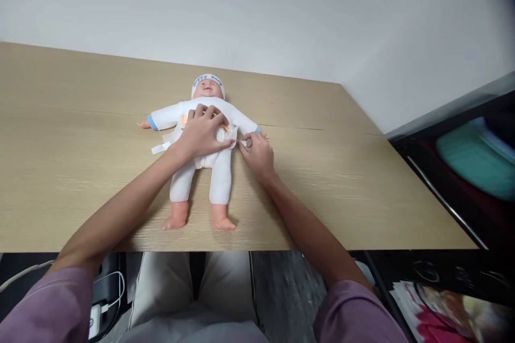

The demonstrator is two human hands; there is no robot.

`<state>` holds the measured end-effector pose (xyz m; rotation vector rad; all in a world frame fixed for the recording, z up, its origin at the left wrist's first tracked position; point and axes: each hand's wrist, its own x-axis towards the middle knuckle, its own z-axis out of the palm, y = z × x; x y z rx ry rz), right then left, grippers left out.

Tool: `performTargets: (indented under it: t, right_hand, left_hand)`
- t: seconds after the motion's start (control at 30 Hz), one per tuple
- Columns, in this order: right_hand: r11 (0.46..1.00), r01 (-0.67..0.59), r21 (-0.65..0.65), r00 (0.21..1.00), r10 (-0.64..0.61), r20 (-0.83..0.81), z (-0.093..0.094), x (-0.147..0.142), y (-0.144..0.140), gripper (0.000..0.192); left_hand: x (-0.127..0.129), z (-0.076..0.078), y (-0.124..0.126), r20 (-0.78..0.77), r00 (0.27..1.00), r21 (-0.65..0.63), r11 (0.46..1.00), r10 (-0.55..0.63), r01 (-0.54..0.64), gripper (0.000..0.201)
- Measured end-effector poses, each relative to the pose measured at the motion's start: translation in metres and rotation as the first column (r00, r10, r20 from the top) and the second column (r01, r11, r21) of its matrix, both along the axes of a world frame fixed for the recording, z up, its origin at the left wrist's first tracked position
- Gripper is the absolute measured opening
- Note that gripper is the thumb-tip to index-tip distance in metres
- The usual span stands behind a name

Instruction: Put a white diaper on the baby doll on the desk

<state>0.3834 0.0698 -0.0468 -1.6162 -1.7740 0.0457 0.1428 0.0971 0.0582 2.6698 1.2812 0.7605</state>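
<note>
Purple sleeves (52, 305) come nearest, bunched on both forearms, well short of the fingers. Pale trousers (229, 284) show between them, under the edge of the wooden table (341, 193). Low and far to the left of the fingers sits a white adapter (95, 321) with a cable; low and far to the right lie printed papers (438, 305).

On the tabletop, the bare feet (175, 218) of a doll (221, 179) point back toward the person, on the near side of the fingers. The doll lies on its back in a white suit, its middle directly beneath the left hand (204, 131). That hand's fingers are spread and lightly curved over the front of a white diaper (207, 161), the thumb reaching across to its right edge. Just beside that thumb, the right hand (258, 154) pinches a white tab (242, 142) between thumb and finger. A second tab (161, 148) sticks out loose to the left of the left hand's fingers.

One blue cuff (152, 121) is left of the fingers; the other is just beyond the right hand's. Past the left fingertips are the doll's head and its lettered white headband (208, 78). Well to the right of all the fingers is a teal object (478, 158), and a pale wall (241, 10) rises farthest off.
</note>
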Motion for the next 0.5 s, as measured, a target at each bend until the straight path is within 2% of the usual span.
performTargets:
  t: [0.23, 0.33, 0.43, 0.5]
  right_hand:
    - [0.989, 0.081, -0.125, 0.995, -0.087, -0.045, -0.008, 0.01, 0.006, 0.037]
    - [0.973, 0.103, -0.206, 0.989, -0.122, -0.083, -0.004, 0.011, 0.006, 0.046]
    - [0.959, 0.033, -0.282, 0.982, -0.083, -0.167, 0.002, 0.013, 0.005, 0.053]
    - [0.958, -0.052, -0.283, 0.955, -0.035, -0.296, 0.007, 0.015, 0.004, 0.057]
  left_hand:
    - [0.009, 0.002, 0.003, -0.072, 0.997, -0.016, 0.999, 0.03, -0.031, 0.07]
    - [0.01, -0.001, 0.005, -0.046, 0.998, -0.012, 0.999, 0.032, -0.032, 0.068]
    - [0.011, -0.003, 0.006, -0.021, 0.998, -0.023, 0.998, 0.057, -0.058, 0.057]
    - [0.012, -0.003, 0.005, -0.034, 0.997, -0.029, 0.997, 0.074, -0.075, 0.054]
